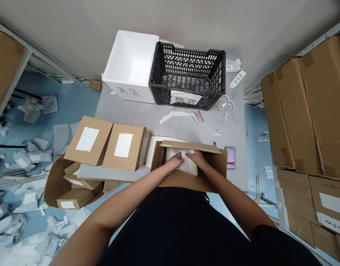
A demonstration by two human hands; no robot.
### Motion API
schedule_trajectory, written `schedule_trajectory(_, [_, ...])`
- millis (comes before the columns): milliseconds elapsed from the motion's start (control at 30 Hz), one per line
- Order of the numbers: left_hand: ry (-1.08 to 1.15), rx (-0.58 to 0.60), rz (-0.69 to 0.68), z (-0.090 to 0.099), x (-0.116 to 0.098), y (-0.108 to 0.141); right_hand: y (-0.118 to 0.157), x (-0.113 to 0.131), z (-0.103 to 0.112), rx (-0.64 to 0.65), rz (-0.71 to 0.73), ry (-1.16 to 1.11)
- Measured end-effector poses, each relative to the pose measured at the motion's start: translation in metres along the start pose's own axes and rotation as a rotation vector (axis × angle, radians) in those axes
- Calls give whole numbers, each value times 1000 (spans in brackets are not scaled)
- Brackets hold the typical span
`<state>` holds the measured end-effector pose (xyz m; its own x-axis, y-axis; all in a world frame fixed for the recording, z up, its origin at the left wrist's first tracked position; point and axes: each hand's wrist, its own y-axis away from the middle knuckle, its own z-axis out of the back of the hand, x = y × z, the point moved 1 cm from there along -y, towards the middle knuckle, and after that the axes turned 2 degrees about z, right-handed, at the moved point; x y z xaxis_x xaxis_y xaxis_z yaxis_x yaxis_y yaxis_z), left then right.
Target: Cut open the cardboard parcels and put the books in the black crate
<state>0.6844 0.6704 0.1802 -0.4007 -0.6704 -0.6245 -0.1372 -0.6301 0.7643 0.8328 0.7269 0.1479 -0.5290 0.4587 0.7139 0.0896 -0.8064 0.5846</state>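
My left hand [174,159] and my right hand [196,158] lie side by side on a white packet [186,166], fingers curled onto it. The packet sits inside an open cardboard carton [186,181], and its lower part is hidden by the carton wall. A raised carton flap [190,146] stands just beyond my fingers. To the left of the carton, two closed brown boxes with white labels [88,142] lie on the grey table [125,112]. Several smaller brown boxes [75,195] lie lower left.
A white foam box [128,62] and a black plastic crate [186,77] stand at the table's far end. A white cable [226,109] lies beside the crate. Stacked cartons [299,111] rise on the right. Crumpled paper [28,159] covers the blue floor on the left.
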Motion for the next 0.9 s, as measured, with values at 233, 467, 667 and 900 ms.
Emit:
schedule_trajectory(233, [-226, -226, -377, 37, -13, 78, 44, 34, 35, 49, 203, 80])
schedule_trajectory(467, [-386, -765, -333, 84, -1, 95, 70, 51, 78, 22, 126, 50])
schedule_trajectory(667, [-315, -406, -49, 106, 10, 65, 70, 55, 97, -80, 110, 15])
schedule_trajectory(900, [126, -420, -338, 130, -22, 52, 50, 61, 124, -200, 199, -67])
